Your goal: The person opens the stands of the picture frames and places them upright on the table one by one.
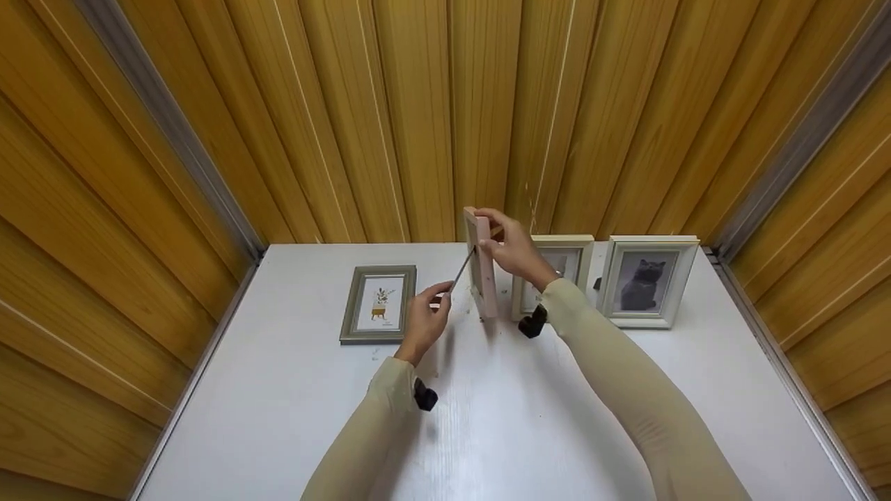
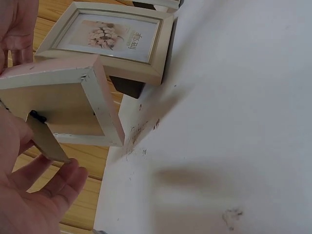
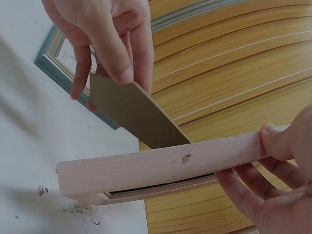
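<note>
A pink picture frame (image 1: 486,271) is held upright over the table, its brown back facing left. My right hand (image 1: 511,243) grips it by the upper edge, thumb on the near side and fingers on the front. From its back a flat brown stand leg (image 3: 136,112) sticks out, joined by a small black hinge (image 2: 38,116). My left hand (image 1: 426,316) pinches the free end of that leg between thumb and fingers. The pink frame's front picture is mostly hidden in every view.
A grey-green picture frame (image 1: 348,306) with a plant picture lies at the left. Right of the pink frame stand a cream frame (image 2: 155,68), partly behind my right arm, and a white frame (image 1: 686,278) with a cat picture. A wood-panel wall (image 1: 418,125) borders the white table (image 1: 473,431).
</note>
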Demonstrator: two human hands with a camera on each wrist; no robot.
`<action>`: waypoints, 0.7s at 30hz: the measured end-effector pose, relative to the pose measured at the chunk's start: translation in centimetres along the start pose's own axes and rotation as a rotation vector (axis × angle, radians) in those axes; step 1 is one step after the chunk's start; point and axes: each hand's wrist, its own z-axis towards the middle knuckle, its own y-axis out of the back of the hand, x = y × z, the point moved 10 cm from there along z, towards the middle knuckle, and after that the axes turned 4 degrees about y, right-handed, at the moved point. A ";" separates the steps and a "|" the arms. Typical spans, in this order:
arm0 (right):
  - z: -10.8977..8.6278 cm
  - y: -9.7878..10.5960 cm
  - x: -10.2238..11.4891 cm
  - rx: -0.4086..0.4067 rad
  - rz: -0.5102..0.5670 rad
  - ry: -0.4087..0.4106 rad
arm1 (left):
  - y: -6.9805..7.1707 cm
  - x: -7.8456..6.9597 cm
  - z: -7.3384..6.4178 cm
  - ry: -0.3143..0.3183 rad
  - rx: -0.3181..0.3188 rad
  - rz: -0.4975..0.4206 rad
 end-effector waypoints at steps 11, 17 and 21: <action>-0.2 -0.5 -0.3 0.015 0.009 -0.037 | 1.1 0.8 -0.2 0.021 -0.023 -0.012; -0.2 -0.6 -0.2 0.003 0.015 -0.044 | 1.4 0.6 -0.3 -0.002 -0.039 -0.003; 0.0 -0.6 -0.3 -0.010 0.035 -0.044 | 1.5 0.3 0.0 -0.013 -0.052 0.000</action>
